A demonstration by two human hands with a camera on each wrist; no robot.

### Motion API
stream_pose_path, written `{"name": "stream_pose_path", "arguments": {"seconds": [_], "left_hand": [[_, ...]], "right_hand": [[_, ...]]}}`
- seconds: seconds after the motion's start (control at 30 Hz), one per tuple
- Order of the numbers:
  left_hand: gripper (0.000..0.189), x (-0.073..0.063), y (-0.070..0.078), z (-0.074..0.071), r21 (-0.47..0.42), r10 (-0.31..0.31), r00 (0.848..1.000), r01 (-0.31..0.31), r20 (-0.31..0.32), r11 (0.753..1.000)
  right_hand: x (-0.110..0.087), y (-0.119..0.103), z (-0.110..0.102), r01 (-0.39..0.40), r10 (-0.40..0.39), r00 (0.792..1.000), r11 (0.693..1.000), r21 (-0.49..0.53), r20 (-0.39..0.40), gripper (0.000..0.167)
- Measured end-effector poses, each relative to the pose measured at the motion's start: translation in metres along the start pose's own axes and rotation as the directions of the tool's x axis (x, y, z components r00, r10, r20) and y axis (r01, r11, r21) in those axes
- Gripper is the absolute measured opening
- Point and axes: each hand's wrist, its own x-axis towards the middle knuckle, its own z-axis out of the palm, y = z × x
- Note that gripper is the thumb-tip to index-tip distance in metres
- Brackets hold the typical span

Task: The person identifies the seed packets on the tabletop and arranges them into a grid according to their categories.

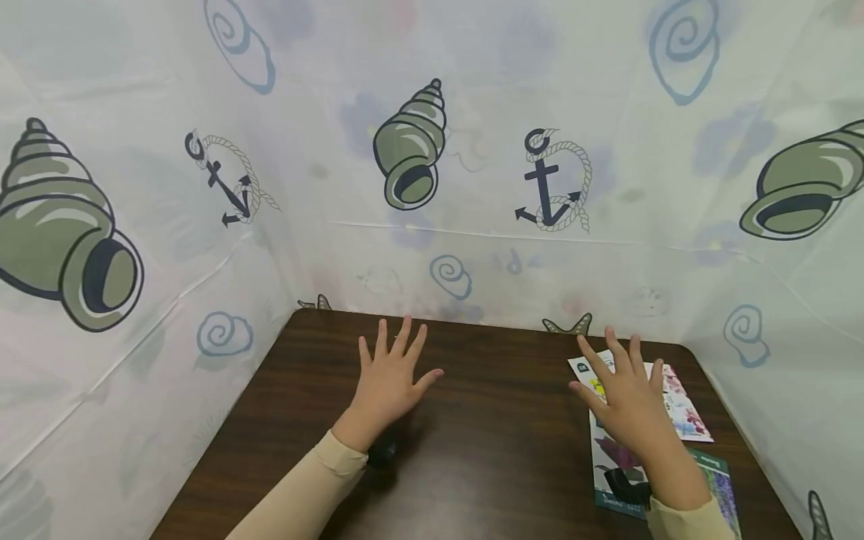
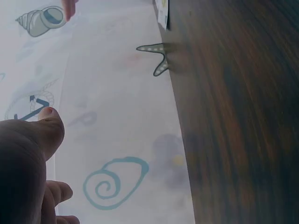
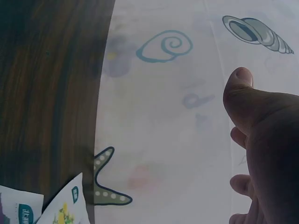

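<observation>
Left hand: your left hand (image 1: pixel 389 381) is just below the middle of the head frame, fingers straight and spread wide, thumb out to the right; it has hold of nothing.
Right hand: your right hand (image 1: pixel 629 397) is at the lower right, equally wide open, thumb out to the left, grasp empty; in the head frame it covers part of the packets, but you cannot tell its height over them.
Printed packets: the flower-printed packets (image 1: pixel 688 416) lie at the lower right of the head frame, some pink, purple or yellow, partly hidden by your hand and forearm; corners show at the lower left of the right wrist frame.
Table: the dark brown tabletop (image 1: pixel 486 442) fills the lower middle.
Wrists: a dark thing (image 1: pixel 382 450) shows beside your left wrist, and a black one (image 1: pixel 628 489) beside your right.
Sleeves: pale yellow cuffs (image 1: pixel 340 454) end at both wrists.
Curtain: white sheeting (image 1: pixel 472 195) printed with shells and anchors spans the top and both sides.
</observation>
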Motion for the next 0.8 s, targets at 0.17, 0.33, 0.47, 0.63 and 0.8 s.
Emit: {"name": "stream_pose_path", "arguments": {"seconds": [0.17, 0.33, 0.47, 0.63, 0.8], "left_hand": [[0.091, -0.002, 0.006, 0.002, -0.014, 0.005, 1.0, -0.005, -0.005, 1.0], [0.091, -0.007, 0.013, 0.005, -0.03, 0.028, 0.999, -0.027, 0.018, 0.999], [0.091, -0.011, 0.018, 0.01, -0.026, 0.042, 0.999, -0.042, 0.012, 0.999], [0.091, -0.017, 0.025, 0.02, -0.028, 0.074, 0.997, -0.073, 0.012, 0.997], [0.09, -0.025, 0.035, 0.032, -0.049, 0.109, 0.993, -0.107, 0.046, 0.993]], "right_hand": [[-0.007, 0.002, 0.004, -0.007, 0.008, 1.0, 1.0, 0.023, -0.005, 0.085], [-0.018, 0.002, 0.008, -0.034, 0.034, 0.999, 0.999, 0.036, -0.013, 0.084], [-0.028, 0.005, 0.012, -0.063, 0.062, 0.998, 0.997, 0.048, 0.008, 0.084], [-0.041, 0.014, 0.02, -0.102, 0.1, 0.994, 0.993, 0.058, 0.04, 0.084], [-0.06, 0.031, 0.028, -0.141, 0.137, 0.989, 0.988, 0.068, 0.061, 0.084]]}}
